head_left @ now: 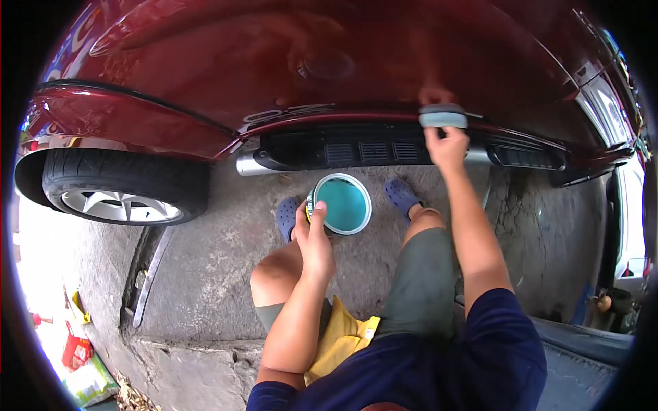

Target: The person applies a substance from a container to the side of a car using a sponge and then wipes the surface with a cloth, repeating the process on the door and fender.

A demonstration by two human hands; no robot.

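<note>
My left hand (313,236) grips a round open tin of teal paste (344,204) by its left side, the thumb over the rim. The tin is held above the ground between my feet, its mouth facing up. In my right hand (447,146) is a round applicator pad (444,116), pale blue-grey with a darker upper edge. The pad is at the lower part of the dark red car door (384,75), just above the black side step (308,147). It looks pressed to the paint, and the hand is slightly blurred. My hand and the tin are reflected in the door.
A car wheel (123,185) stands to the left. Cracked concrete (205,274) lies below, with a metal strip (152,277) in it. A yellow cloth (340,339) rests by my lap. Bags (89,380) lie at lower left; a white vehicle (630,226) is at far right.
</note>
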